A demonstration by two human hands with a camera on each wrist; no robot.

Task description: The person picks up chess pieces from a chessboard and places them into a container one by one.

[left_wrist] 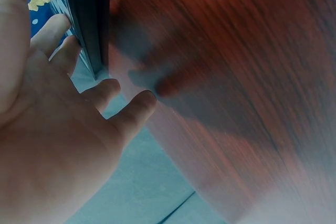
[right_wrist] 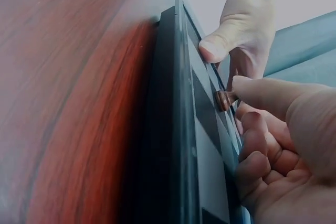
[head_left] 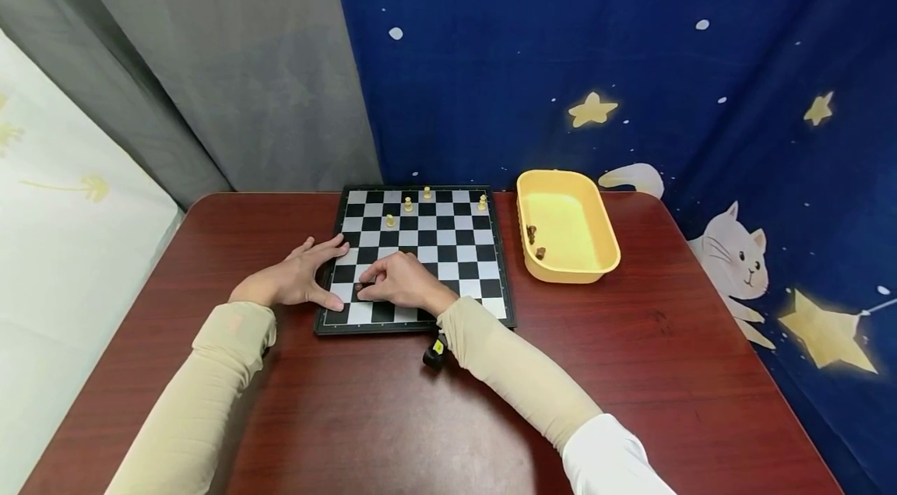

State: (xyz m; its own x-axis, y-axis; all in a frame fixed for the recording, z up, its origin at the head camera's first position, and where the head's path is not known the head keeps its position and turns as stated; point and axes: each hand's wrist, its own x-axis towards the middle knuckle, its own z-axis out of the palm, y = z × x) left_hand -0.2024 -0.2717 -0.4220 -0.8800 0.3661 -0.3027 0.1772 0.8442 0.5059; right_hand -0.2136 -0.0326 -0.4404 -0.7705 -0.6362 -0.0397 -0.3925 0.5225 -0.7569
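A black-and-white chessboard [head_left: 448, 254] lies on the table in the head view. Over its near left part, my right hand [head_left: 402, 281] pinches a brown chess piece [right_wrist: 224, 99] between thumb and finger. The piece's round base is right at the board's surface in the right wrist view. My left hand [head_left: 301, 277] rests at the board's left edge with fingers spread and the thumb over the near left corner, holding no piece. Several pale yellow chess pieces stand toward the far side, among them a pawn [head_left: 408, 205] and another piece [head_left: 482, 203] at the far right.
Right of the board stands a yellow plastic tub [head_left: 571, 219], with brown chess pieces [head_left: 540, 253] along its left inner side. The reddish-brown table [head_left: 336, 401] ends at the back against a blue curtain [head_left: 490, 90] and a grey curtain [head_left: 266, 75].
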